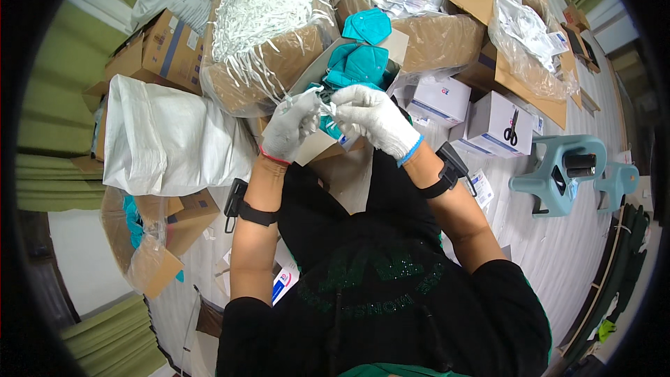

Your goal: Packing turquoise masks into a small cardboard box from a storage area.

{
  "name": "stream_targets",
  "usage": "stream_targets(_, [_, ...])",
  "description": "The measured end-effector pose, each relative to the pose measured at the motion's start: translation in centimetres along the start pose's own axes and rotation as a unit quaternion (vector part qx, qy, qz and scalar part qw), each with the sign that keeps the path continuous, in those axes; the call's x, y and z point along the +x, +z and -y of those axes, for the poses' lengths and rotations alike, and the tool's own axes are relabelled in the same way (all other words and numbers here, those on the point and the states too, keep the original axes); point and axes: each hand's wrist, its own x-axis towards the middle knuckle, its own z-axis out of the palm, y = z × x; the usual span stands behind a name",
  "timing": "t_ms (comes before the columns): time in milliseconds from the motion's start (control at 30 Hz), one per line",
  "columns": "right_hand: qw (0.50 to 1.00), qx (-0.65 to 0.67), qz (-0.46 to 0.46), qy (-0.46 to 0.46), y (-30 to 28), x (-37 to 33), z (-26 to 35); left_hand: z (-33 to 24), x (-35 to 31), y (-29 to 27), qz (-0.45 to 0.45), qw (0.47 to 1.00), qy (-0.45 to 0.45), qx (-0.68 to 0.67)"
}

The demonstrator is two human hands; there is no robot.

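I have the gloved left hand (293, 124) and right hand (373, 119) pinching what looks like a white strap (326, 102) over an open carton (313, 145) of teal masks (357, 65). A loose pinch could drop it among them.

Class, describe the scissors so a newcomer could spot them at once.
Find the larger blue-grey stool, right of the person's right hand. On the white box just left of it are the scissors, black, unlike the pale box beneath.

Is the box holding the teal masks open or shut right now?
Open: the box has its top uncovered, and teal masks show inside, near the left hand and right hand.
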Motion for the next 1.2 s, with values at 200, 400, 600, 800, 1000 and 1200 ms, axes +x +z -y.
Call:
stream_targets(200, [0.998, -0.049, -0.027, 0.007, 1.1, -0.7, 0.0, 2.3, 0.5, 0.1, -0.088, 0.986, 0.020, -0.138])
stream_targets(400, [0.992, -0.001, -0.120, 0.029, 0.2, -0.5, -1.9, 3.8, 1.5, -0.9, -0.115, 0.918, 0.017, -0.378])
stream_targets(600, [0.991, -0.025, -0.130, -0.017, 1.1, -0.6, -1.6, 4.7, 0.9, -1.3, -0.101, 0.988, 0.120, 0.016])
stream_targets(800, [0.879, -0.361, -0.244, -0.190, 2.3, -0.6, -1.8, 5.7, 1.3, -2.4, -0.055, 0.978, 0.107, -0.172])
stream_targets(1000, [0.818, -0.457, -0.232, -0.263, 3.3, -0.6, -1.6, 6.1, 0.7, -1.3, -0.040, 0.989, 0.100, -0.102])
stream_targets(1200, [0.761, -0.514, -0.216, -0.332, 2.0, -0.2, -3.1, 6.0, 0.2, -0.6, -0.101, 0.888, 0.214, 0.394])
